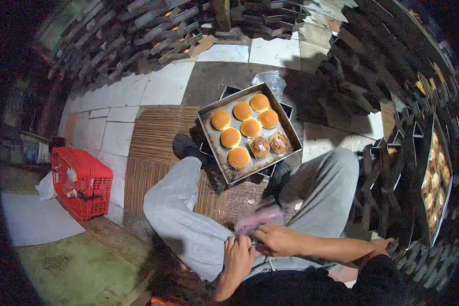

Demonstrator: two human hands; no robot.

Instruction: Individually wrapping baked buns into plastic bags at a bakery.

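My right hand is closed in front of my lap on a pinkish, see-through sheet, which looks like thin plastic and is smeared by motion. Against it, my left hand has its fingers curled in at the sheet's lower edge; what lies in its grip is hidden. Beyond my hands, between my legs, a square metal tray sits turned at an angle. Several round golden buns rest on it unwrapped. Two darker-topped buns near its right corner are in shiny clear wrapping.
A red plastic crate stands at the left beside a pale board. Stacked metal trays rise at the right, one tray filled with wrapped buns. More dark stacks line the back. Clear plastic lies behind the tray.
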